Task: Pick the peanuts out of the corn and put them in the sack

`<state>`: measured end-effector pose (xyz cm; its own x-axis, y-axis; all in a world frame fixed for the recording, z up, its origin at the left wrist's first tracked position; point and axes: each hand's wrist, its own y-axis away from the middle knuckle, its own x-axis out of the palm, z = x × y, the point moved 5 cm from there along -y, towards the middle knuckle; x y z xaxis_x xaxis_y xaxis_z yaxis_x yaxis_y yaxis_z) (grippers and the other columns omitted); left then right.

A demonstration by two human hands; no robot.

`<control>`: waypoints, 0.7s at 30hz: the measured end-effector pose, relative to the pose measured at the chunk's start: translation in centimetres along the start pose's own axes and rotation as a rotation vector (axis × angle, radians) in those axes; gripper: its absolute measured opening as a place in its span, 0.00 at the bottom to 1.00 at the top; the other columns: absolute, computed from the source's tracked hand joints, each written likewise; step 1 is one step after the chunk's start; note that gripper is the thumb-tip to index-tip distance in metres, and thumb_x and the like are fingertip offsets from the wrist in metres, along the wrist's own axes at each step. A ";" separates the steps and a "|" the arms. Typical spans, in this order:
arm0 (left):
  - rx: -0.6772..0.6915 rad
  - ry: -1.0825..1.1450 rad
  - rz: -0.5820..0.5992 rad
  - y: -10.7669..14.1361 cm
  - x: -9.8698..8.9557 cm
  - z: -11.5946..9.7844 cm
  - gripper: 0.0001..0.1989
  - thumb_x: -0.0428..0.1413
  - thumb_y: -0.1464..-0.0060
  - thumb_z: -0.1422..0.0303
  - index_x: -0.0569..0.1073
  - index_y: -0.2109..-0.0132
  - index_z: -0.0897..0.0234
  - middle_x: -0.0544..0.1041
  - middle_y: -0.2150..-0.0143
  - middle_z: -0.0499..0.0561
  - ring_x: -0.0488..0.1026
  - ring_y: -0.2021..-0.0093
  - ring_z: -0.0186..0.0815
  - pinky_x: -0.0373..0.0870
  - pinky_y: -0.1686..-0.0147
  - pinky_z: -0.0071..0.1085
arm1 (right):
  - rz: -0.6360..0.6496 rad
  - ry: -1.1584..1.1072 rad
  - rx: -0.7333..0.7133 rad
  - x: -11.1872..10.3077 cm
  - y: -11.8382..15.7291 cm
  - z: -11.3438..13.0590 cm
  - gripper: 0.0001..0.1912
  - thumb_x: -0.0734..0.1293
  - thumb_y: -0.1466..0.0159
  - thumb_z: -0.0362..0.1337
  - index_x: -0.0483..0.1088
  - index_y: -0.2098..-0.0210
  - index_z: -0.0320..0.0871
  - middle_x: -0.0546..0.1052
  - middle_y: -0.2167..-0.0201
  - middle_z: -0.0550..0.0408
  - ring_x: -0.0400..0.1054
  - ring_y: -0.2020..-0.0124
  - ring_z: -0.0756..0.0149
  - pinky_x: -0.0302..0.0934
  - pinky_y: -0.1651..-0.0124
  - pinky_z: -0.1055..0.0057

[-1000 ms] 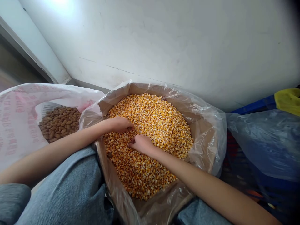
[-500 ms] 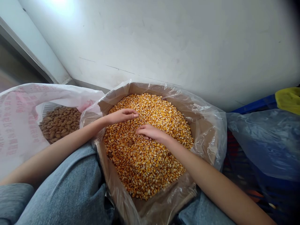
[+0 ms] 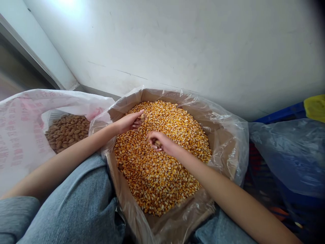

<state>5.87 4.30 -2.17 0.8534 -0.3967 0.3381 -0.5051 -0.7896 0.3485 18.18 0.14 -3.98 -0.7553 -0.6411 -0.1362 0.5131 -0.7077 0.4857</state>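
My left hand [image 3: 130, 122] is turned palm up above the corn kernels [image 3: 167, 183], its fingers curled around light brown nuts that look like almonds. One nut [image 3: 143, 117] shows at the fingertips. Close by on the right, my right hand [image 3: 162, 143] is curled over the kernels with brown nuts [image 3: 157, 144] partly visible in its palm. How many nuts each hand has cannot be seen. The corn fills a cardboard box [image 3: 224, 149] lined with clear plastic. A small dark brown piece [image 3: 120, 167] lies among the kernels at the left side.
A white sack [image 3: 20, 135] with pink print stands left of the box, holding almonds [image 3: 67, 132]. Behind is a white wall [image 3: 177, 44]. At the right are a blue crate [image 3: 281, 113], a plastic sheet [image 3: 291, 152] and a yellow item [image 3: 315, 106]. My knees flank the box.
My left hand has rolled palm up and risen slightly, showing a nut. My right hand has curled and lifted, showing nuts in its palm. A brown piece below the hands is gone from the corn.
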 end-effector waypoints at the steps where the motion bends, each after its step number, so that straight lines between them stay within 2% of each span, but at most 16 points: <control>1: -0.020 0.054 0.001 0.0 0.0 0.0 0.17 0.44 0.48 0.54 0.62 0.71 0.64 0.44 0.84 0.39 0.42 0.87 0.22 0.44 0.87 0.20 | 0.022 -0.199 0.003 -0.9 0.1 0.4 0.13 0.52 0.47 0.40 0.62 0.68 0.42 0.69 0.75 0.55 0.56 0.82 0.74 0.46 0.82 0.78; 3: -0.031 0.123 0.010 0.0 -0.1 -0.2 0.18 0.41 0.47 0.53 0.63 0.70 0.63 0.43 0.85 0.39 0.41 0.88 0.22 0.43 0.88 0.20 | 0.044 -0.474 -0.019 -2.4 0.3 1.2 0.14 0.50 0.47 0.40 0.61 0.67 0.43 0.69 0.73 0.54 0.56 0.81 0.73 0.45 0.83 0.79; 7: 0.006 0.170 0.030 0.2 -0.2 -0.6 0.20 0.40 0.47 0.51 0.63 0.69 0.63 0.45 0.86 0.39 0.41 0.89 0.22 0.43 0.89 0.20 | 0.061 -0.679 -0.022 -3.1 0.9 1.7 0.13 0.51 0.47 0.40 0.60 0.67 0.43 0.71 0.67 0.52 0.60 0.77 0.71 0.49 0.81 0.78; 10: 0.032 0.174 0.008 0.1 -0.4 -0.6 0.18 0.42 0.47 0.53 0.63 0.69 0.64 0.46 0.86 0.39 0.43 0.89 0.22 0.46 0.88 0.20 | 0.060 -0.703 -0.034 -2.7 1.0 1.7 0.12 0.51 0.47 0.38 0.60 0.67 0.43 0.70 0.64 0.52 0.62 0.75 0.71 0.51 0.80 0.78; 14: 0.032 0.169 -0.021 0.1 -0.7 -0.6 0.18 0.42 0.47 0.53 0.63 0.71 0.64 0.47 0.86 0.39 0.45 0.89 0.22 0.48 0.88 0.20 | -0.020 -0.684 -0.046 -3.0 0.9 1.4 0.11 0.52 0.48 0.35 0.60 0.67 0.43 0.70 0.64 0.53 0.64 0.73 0.71 0.57 0.76 0.76; 18: 0.020 0.173 -0.015 0.1 -0.6 -0.6 0.19 0.41 0.46 0.54 0.63 0.72 0.64 0.46 0.87 0.39 0.45 0.89 0.22 0.48 0.88 0.19 | -0.097 -0.740 -0.021 -3.4 0.7 1.0 0.10 0.55 0.46 0.38 0.61 0.66 0.42 0.70 0.61 0.52 0.66 0.69 0.70 0.61 0.72 0.75; 21: 0.009 0.167 -0.006 0.2 -0.4 -0.6 0.19 0.40 0.46 0.54 0.63 0.72 0.64 0.46 0.88 0.40 0.44 0.89 0.23 0.47 0.88 0.20 | -0.111 -0.712 0.002 -3.2 0.5 0.5 0.12 0.59 0.46 0.37 0.63 0.62 0.43 0.69 0.57 0.53 0.65 0.72 0.75 0.60 0.75 0.79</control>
<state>5.35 4.63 -1.70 0.8227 -0.3094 0.4769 -0.4984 -0.7961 0.3433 20.66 2.03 -2.84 -0.8859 -0.2152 0.4110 0.4174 -0.7564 0.5037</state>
